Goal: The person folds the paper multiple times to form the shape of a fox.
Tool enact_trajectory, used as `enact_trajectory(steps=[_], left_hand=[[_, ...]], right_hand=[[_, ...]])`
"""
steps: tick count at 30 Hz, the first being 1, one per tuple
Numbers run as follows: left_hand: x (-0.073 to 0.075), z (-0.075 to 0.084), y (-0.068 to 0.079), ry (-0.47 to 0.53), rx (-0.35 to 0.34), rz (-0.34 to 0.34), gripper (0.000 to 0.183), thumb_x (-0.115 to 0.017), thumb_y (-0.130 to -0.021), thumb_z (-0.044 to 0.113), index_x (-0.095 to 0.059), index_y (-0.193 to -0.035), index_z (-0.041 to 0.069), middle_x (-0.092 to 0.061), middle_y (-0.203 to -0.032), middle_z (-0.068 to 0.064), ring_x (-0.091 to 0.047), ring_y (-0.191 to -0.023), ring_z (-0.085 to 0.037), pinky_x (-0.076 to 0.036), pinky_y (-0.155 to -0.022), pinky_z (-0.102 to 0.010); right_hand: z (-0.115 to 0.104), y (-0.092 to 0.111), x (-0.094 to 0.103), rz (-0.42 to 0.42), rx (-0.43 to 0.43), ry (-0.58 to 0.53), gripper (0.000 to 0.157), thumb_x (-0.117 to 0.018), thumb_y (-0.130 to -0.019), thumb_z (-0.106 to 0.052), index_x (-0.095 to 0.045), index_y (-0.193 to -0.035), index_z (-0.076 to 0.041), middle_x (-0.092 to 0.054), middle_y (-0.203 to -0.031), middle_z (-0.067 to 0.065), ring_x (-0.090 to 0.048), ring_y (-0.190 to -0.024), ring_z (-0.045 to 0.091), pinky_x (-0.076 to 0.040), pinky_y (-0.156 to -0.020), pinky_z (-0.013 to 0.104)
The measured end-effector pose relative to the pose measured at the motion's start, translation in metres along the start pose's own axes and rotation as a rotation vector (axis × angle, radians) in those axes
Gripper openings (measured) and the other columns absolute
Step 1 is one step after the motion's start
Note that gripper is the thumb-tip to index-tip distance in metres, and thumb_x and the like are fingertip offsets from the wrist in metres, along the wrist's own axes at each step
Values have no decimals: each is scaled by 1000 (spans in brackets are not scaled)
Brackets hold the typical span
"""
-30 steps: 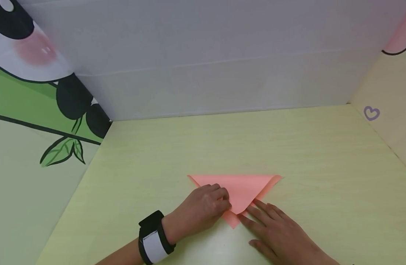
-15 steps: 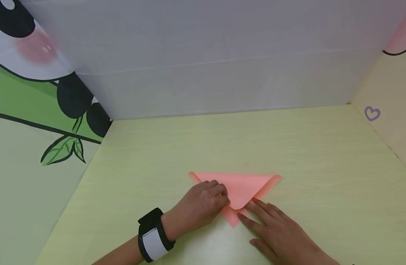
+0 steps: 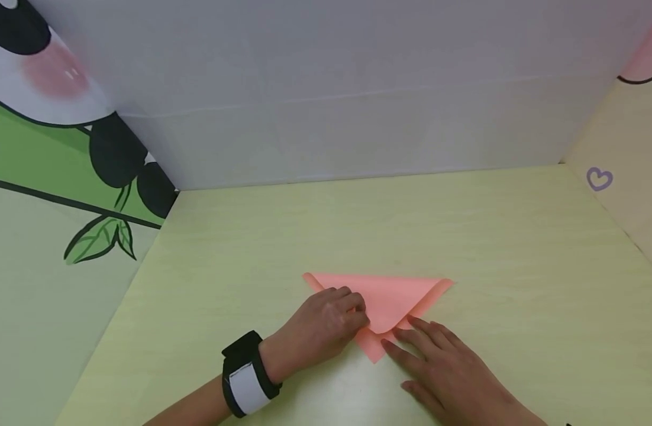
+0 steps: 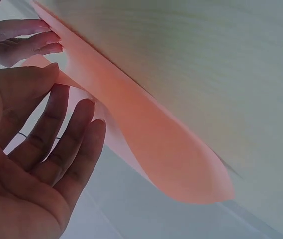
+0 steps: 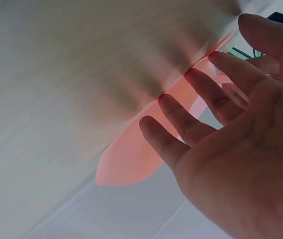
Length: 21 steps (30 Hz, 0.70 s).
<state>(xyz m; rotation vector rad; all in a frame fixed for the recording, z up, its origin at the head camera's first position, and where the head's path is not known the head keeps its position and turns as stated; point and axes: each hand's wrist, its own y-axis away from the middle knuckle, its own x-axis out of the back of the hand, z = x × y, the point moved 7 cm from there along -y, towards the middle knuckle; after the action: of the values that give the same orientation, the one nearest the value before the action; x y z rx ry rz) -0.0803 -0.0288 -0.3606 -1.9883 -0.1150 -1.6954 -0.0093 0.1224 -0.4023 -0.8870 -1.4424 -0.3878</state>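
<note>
A pink sheet of paper lies on the table, its far part bent over toward the person into a rounded, uncreased triangle. My left hand pinches the upper layer near its tip between thumb and forefinger; the left wrist view shows the paper curving up in a loop beyond the left hand. My right hand has its fingers spread, with fingertips at the lower layer's right edge. In the right wrist view the right hand's straight fingers reach the paper.
The light wooden table meets a grey-white back wall. A side panel with a panda and leaf drawing stands left, and a beige panel with a purple heart stands right. A black band with a white patch circles the left wrist.
The folded flap's tip has shifted slightly away from the person, showing a little more of the lower layer. The left hand moved slightly the same way; the right hand stays nearly still.
</note>
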Motion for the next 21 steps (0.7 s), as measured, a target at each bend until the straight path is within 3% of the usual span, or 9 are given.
enact_trajectory(steps=[8, 14, 21], left_hand=[[-4, 6, 5, -25, -7, -42, 14, -80, -86, 8, -76, -82, 21, -65, -85, 8, -56, -77, -10, -43, -67, -21], [-6, 11, 9, -61, -5, -61, 16, -78, -86, 6, -76, -81, 21, -63, -85, 8, -54, -77, -11, -43, -69, -22], [-9, 16, 12, -100, -19, -75, 23, -75, -86, 0, -71, -78, 21, -60, -85, 6, -50, -77, -12, -43, -71, -23]], right_hand=[[-2, -1, 8, 63, 3, -4, 52, -73, -91, -38, -65, -135, -12, -63, -140, 1, -55, -133, 28, -47, -103, 46], [-2, -1, 10, 42, 12, -2, 50, -73, -92, -37, -68, -135, -12, -60, -143, 3, -55, -133, 28, -43, -105, 46], [-2, -2, 11, 30, 4, -57, 47, -78, -87, -26, -71, -131, -12, -54, -147, 6, -52, -133, 30, -50, -100, 44]])
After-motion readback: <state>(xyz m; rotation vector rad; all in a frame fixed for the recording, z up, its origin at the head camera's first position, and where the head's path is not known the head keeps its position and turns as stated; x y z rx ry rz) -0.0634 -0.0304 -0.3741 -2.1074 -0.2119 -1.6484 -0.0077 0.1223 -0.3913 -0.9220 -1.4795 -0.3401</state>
